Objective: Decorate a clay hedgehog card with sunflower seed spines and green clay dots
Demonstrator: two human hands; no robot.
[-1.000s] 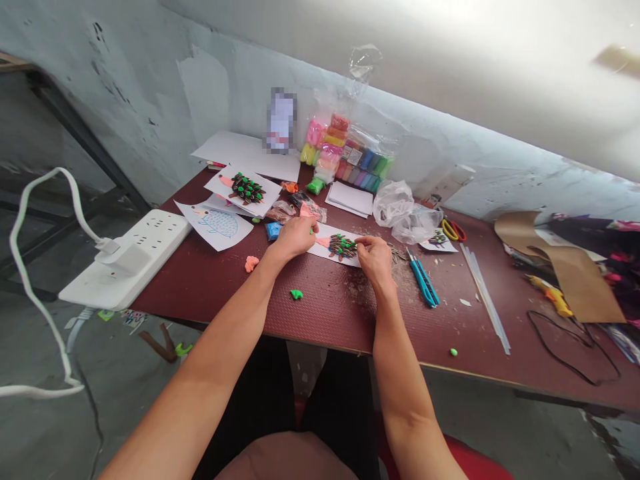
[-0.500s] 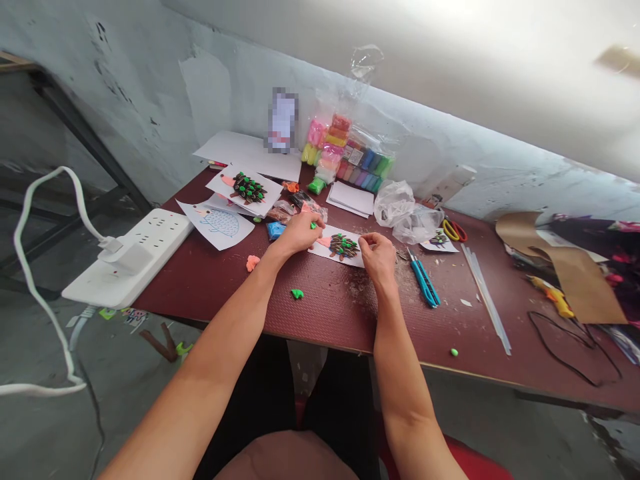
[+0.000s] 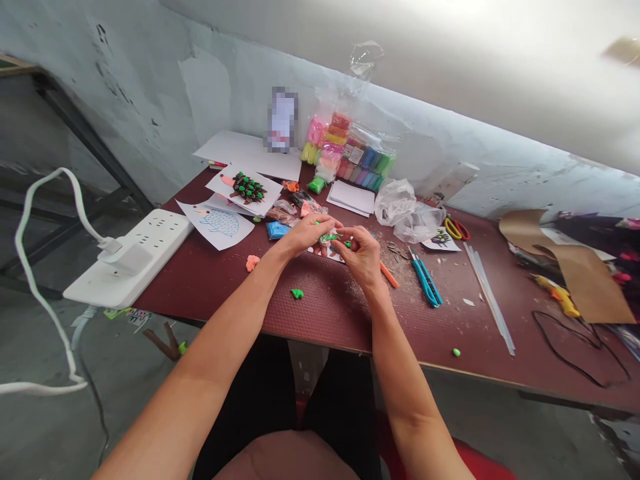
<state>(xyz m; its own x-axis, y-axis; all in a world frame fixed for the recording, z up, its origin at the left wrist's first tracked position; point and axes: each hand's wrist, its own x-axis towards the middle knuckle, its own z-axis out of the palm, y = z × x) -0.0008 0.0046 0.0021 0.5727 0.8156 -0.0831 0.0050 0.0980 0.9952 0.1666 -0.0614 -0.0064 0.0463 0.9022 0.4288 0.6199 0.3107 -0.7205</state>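
My left hand (image 3: pixel 311 233) and my right hand (image 3: pixel 365 257) are close together over the table. Between their fingertips is a small lump of green clay (image 3: pixel 329 237) that looks partly wrapped in clear film; my left fingers are closed around it and my right fingertips pinch at it. Beneath them lies a small white card (image 3: pixel 336 256) bearing a seed hedgehog with green dots, mostly hidden by my hands. An orange stick (image 3: pixel 389 275) pokes out beside my right wrist. Near my left forearm sit a green clay piece (image 3: pixel 297 293) and a salmon clay lump (image 3: pixel 253 263).
Loose seeds (image 3: pixel 397 251), a teal utility knife (image 3: pixel 427 280), scissors (image 3: pixel 457 229) and glue sticks (image 3: pixel 489 298) lie to the right, with a glue gun (image 3: pixel 559 297) beyond. Finished hedgehog card (image 3: pixel 267 182), hedgehog drawing (image 3: pixel 220 225) and power strip (image 3: pixel 135 260) are left; clay packs (image 3: pixel 367 160) stand behind.
My right hand has moved left from the card's right edge to meet my left hand, which has shifted slightly right. The orange stick and the seeds beside my right hand now show more.
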